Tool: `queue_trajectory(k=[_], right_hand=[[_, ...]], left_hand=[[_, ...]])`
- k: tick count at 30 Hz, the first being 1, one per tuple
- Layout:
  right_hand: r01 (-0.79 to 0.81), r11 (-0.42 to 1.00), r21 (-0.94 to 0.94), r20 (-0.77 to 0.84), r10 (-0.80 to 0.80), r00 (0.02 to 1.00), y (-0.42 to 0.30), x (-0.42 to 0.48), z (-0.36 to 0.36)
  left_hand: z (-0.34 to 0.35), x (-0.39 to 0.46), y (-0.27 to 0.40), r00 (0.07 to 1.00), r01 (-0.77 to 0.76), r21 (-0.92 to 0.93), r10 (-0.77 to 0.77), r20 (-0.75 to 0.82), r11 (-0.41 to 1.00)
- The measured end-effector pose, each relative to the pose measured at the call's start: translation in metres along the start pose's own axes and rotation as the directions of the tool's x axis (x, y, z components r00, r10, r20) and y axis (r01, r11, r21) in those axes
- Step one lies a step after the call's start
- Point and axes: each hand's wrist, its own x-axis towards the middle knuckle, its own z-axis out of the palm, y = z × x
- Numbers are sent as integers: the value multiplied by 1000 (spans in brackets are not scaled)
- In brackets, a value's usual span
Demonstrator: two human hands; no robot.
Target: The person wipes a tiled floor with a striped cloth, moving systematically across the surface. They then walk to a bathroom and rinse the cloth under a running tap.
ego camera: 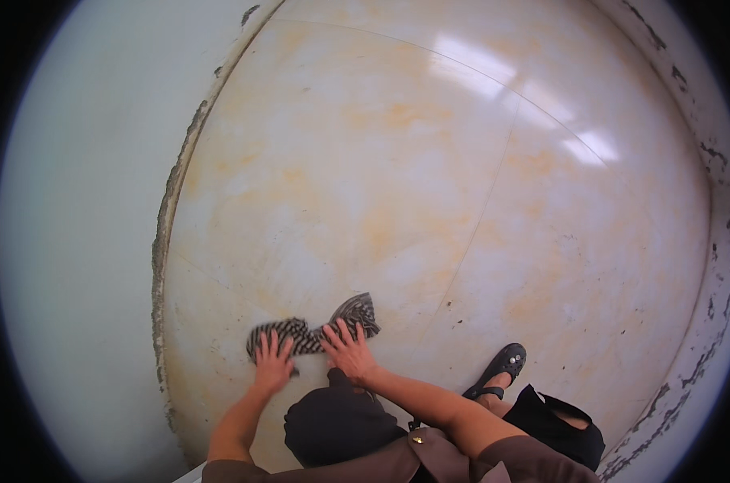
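Observation:
A black-and-white patterned cloth point(295, 335) lies bunched and stretched sideways on the floor before me. My left hand point(273, 362) rests palm down on its left part, fingers spread. Over the right part lies my right hand point(350, 356), likewise flat with its fingers apart. The cloth's right end fans out in folds beyond my right fingertips. Both hands press on the cloth from above, and no fingers curl around it. My palms hide some of its near edge.
The glossy cream floor point(341, 241) has yellowish patches, thin seams and scattered dark specks. At left a pale wall point(87, 241) has a crumbling base; another chipped wall point(718, 241) curves along the right. My knee point(341, 419) and black clog point(507, 365) are close by.

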Motion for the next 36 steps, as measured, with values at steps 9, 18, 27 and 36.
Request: queue_trajectory(k=[9,18,27,36], right_hand=[[-624,781,-13,-392,570,722,128,-51,-46],[-637,770,36,-225,627,746,141,59,-101],[272,960,64,229,-280,932,-66,78,32],[24,992,-126,-92,-36,995,81,86,-50]], left_hand=[[-63,174,155,729,-507,212,547,-412,835],[-155,287,69,730,-443,347,557,-395,827],[48,-60,-108,963,139,-159,-171,-209,977],[-8,67,10,924,-32,-16,23,-381,999]])
